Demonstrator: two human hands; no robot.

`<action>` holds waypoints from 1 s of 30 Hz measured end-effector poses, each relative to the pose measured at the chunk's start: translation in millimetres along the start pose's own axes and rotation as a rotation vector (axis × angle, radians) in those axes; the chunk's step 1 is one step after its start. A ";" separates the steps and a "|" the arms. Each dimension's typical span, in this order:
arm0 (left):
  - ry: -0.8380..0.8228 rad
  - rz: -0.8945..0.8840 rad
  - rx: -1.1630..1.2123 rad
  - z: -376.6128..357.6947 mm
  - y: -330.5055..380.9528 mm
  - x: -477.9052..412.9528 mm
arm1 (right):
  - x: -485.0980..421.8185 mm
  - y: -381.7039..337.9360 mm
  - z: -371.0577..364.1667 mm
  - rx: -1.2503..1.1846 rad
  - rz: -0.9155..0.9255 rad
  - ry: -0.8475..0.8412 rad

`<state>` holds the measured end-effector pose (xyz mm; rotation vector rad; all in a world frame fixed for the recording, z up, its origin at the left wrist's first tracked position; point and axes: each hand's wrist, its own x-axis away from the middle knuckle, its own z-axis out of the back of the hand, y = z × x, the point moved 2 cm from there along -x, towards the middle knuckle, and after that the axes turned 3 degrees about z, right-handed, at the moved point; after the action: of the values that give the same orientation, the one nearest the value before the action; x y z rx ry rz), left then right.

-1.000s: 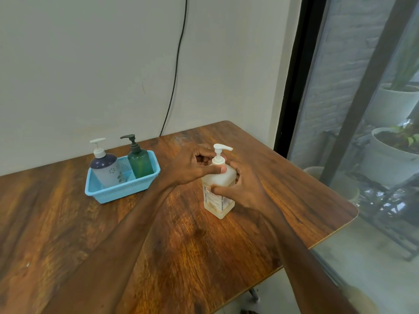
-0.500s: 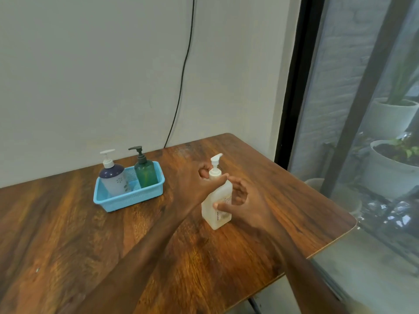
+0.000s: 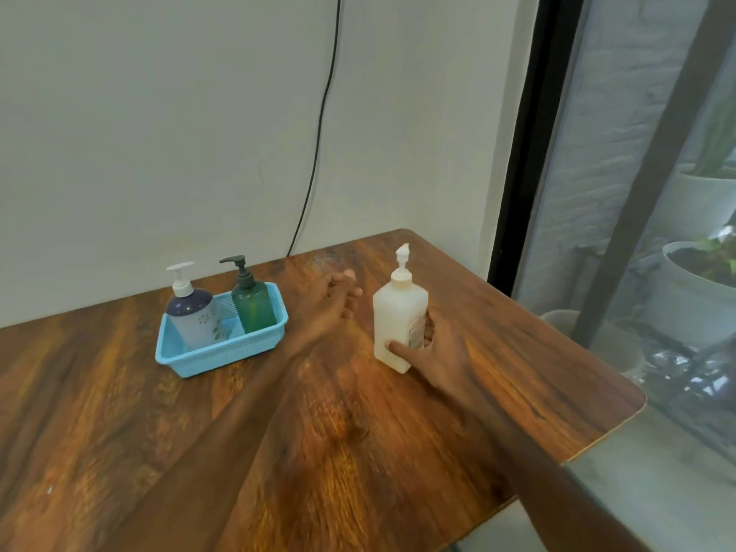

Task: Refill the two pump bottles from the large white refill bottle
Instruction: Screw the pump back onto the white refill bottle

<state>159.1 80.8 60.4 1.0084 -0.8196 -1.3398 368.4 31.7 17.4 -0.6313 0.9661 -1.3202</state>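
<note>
The refill bottle (image 3: 399, 312) stands upright on the table (image 3: 358, 452), to the right of the basket (image 3: 223, 354) and well apart from it. It is gripped low on its body by the right hand (image 3: 442, 352): the thumb is pressed on the front face and the fingers are curled round the far side. The pump (image 3: 403, 258) is seated on the neck.

One second earlier, the pump collar was held by the left hand. That hold is now released. The left hand (image 3: 336, 298) is seen between the refill bottle and the basket, motion-blurred, with fingers loosely extended and nothing held.

The navy bottle (image 3: 193, 318) and the green bottle (image 3: 251, 310) stand upright in the basket with their pumps fitted. Neither is touched.

Whether the refill pump has been loosened cannot be told; it is not lifted off. From the left hand's shift toward the basket, it is judged that a pump bottle is to be fetched next. No sign of transferred liquid is visible, so the task is judged to be at an early stage. Both pump bottles must be opened before pouring.
</note>
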 end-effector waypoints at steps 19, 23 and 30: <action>-0.562 0.087 -1.017 -65.6 -32.1 -185.8 | -313.4 40.4 -7.6 0.022 0.036 0.239; -0.539 0.057 -0.956 -60.3 -33.6 -187.9 | -338.1 64.3 -16.8 0.053 0.015 0.232; -0.540 0.026 -0.950 -60.3 -38.0 -189.3 | -347.2 90.8 -24.9 0.086 0.000 0.201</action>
<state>183.9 277.1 18.1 -0.1157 -0.4579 -1.7377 402.8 389.6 5.4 -0.4381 1.0650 -1.4371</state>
